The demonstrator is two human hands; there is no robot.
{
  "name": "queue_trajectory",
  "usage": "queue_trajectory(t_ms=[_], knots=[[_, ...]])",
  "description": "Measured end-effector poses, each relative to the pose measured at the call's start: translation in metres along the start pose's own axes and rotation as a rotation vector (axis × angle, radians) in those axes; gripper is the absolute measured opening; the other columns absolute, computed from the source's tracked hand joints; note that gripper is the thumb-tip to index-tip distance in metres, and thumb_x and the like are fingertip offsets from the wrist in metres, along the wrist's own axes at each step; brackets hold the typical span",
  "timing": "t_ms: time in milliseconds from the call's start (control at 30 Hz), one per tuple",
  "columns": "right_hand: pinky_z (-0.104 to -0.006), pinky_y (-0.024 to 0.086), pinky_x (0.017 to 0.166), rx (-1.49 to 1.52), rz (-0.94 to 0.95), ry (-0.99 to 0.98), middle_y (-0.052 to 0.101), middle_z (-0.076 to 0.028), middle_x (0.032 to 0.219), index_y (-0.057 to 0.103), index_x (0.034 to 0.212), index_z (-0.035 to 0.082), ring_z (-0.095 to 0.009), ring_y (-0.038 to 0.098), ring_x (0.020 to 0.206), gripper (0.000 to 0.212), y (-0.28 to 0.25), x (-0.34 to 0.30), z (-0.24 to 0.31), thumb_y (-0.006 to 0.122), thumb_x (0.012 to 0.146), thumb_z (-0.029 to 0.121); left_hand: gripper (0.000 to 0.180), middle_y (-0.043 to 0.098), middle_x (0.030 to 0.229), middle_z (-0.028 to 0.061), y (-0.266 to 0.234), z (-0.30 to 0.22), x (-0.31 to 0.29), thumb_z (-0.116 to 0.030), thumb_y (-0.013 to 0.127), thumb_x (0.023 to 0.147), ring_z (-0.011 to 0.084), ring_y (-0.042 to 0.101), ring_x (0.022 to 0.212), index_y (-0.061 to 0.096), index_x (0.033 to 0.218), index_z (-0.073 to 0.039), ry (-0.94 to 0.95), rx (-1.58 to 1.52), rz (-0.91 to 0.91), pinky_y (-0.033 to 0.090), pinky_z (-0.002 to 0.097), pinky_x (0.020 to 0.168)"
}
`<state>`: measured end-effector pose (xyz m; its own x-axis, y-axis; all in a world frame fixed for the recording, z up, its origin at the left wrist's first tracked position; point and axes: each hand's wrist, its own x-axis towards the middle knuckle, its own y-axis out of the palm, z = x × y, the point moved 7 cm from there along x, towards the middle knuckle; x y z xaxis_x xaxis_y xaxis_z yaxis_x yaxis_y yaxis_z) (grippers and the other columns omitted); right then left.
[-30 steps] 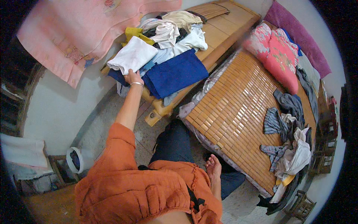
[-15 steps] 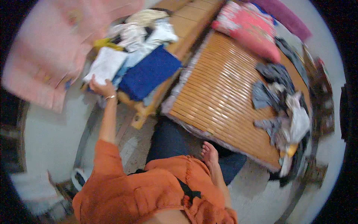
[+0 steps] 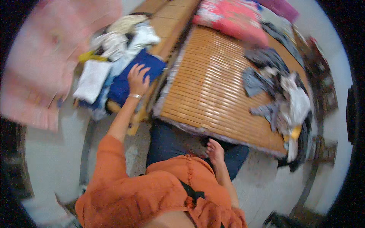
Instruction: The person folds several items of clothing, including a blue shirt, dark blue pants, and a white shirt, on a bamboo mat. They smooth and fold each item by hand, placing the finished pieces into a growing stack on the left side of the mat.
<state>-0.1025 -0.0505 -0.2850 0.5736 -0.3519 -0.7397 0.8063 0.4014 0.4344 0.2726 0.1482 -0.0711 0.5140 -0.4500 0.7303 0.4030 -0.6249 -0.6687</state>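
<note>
My left hand [image 3: 138,79], with a bracelet at its wrist, lies over a folded dark blue cloth [image 3: 121,84], fingers spread. A folded white cloth [image 3: 92,79] sits just left of it, apart from the hand. Light blue fabric [image 3: 123,60] shows between and beyond these two. Behind them is a loose heap of cream and white clothes [image 3: 114,43] with a yellow piece [image 3: 90,57] at its left edge. My right hand [image 3: 215,151] rests at my lap by the mat's near edge, holding nothing I can see, its fingers loosely extended.
A bed with a shiny bamboo mat [image 3: 201,87] stands ahead, a red floral pillow [image 3: 234,21] at its far end. Rumpled grey and white clothes [image 3: 294,98] lie along its right side. A wooden bench [image 3: 167,22] supports the left pile. Pink patterned fabric [image 3: 42,64] hangs at far left.
My left hand has let go of the folded white cloth and moved right onto the dark blue cloth. The view has shifted slightly; my right hand stays at my lap.
</note>
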Motion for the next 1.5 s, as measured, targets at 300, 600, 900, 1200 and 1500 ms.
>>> queue_trajectory(t_ms=[300, 600, 900, 1200, 1500], knots=[[-0.0265, 0.037, 0.051, -0.037, -0.021, -0.028, 0.054, -0.002, 0.070, 0.056, 0.094, 0.005, -0.013, 0.047, 0.057, 0.017, -0.003, 0.019, -0.001, 0.057, 0.082, 0.017, 0.084, 0.028, 0.135, 0.0150, -0.019, 0.206, -0.001, -0.025, 0.072, 0.062, 0.0352, 0.022, 0.128, 0.028, 0.134, -0.019, -0.458, 0.572, 0.340, 0.015, 0.0536, 0.103], [-0.0278, 0.038, 0.052, -0.147, -0.045, -0.014, 0.054, -0.003, 0.070, 0.055, 0.094, 0.004, -0.014, 0.047, 0.057, 0.017, 0.013, 0.018, -0.012, 0.056, 0.082, 0.017, 0.042, 0.058, 0.100, 0.0236, -0.049, 0.314, -0.039, -0.022, 0.046, 0.080, 0.0439, 0.052, 0.094, 0.047, 0.117, -0.001, -0.908, 0.113, -0.198, 0.040, 0.0452, 0.084], [-0.0286, 0.038, 0.052, -0.201, -0.064, -0.007, 0.054, -0.004, 0.069, 0.055, 0.094, 0.005, -0.014, 0.047, 0.056, 0.017, 0.019, 0.024, -0.021, 0.057, 0.082, 0.017, 0.043, 0.048, 0.122, 0.0174, -0.061, 0.304, -0.015, -0.032, 0.047, 0.084, 0.0364, 0.045, 0.111, 0.048, 0.120, -0.008, -0.577, 0.037, -0.363, 0.034, 0.0480, 0.093], [-0.0279, 0.037, 0.051, -0.115, -0.133, -0.032, 0.054, -0.004, 0.069, 0.056, 0.093, 0.006, -0.013, 0.045, 0.056, 0.018, -0.008, 0.017, -0.017, 0.058, 0.081, 0.018, 0.057, 0.024, 0.142, 0.0029, 0.013, 0.326, -0.060, -0.058, 0.032, 0.084, 0.0365, 0.015, 0.130, 0.038, 0.131, -0.027, -1.077, 0.390, 0.330, 0.009, 0.0704, 0.093], [-0.0259, 0.041, 0.045, -0.041, -0.162, -0.373, 0.054, -0.003, 0.068, 0.054, 0.085, 0.005, -0.012, 0.048, 0.052, 0.012, -0.001, 0.022, 0.046, 0.056, 0.083, 0.017, 0.050, 0.022, 0.140, 0.0208, -0.050, 0.250, -0.071, -0.027, 0.049, 0.086, 0.0345, 0.020, 0.130, 0.035, 0.132, -0.016, -0.497, 0.258, -0.095, 0.017, 0.0586, 0.099]])
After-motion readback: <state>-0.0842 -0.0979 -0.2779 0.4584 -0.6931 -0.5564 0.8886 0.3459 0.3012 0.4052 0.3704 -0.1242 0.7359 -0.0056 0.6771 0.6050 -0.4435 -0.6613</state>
